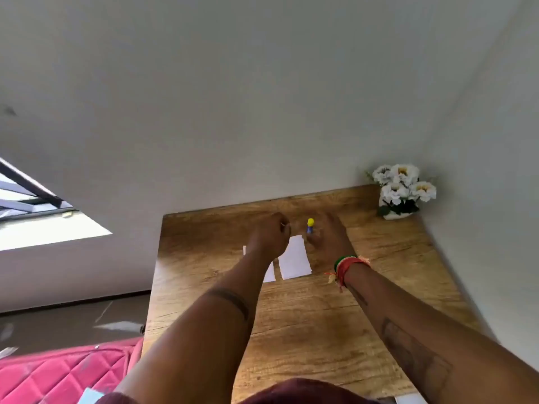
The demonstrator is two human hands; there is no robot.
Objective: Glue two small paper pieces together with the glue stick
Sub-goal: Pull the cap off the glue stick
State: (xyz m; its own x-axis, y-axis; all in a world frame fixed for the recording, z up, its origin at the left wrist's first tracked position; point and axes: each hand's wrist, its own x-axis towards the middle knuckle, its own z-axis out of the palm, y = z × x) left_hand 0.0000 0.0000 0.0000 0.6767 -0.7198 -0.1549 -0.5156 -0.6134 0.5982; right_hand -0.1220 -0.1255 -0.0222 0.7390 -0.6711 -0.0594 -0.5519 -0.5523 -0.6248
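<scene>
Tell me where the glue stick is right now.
In the head view the glue stick stands upright on the wooden table, just beyond the right-hand paper piece, between the left hand and right hand.

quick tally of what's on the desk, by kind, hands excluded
Paper pieces: 2, one fully visible, one mostly hidden under the left forearm
Glue stick: 1, upright, yellow cap
Flower pot: 1, white flowers, far right corner
Total: 4
</scene>
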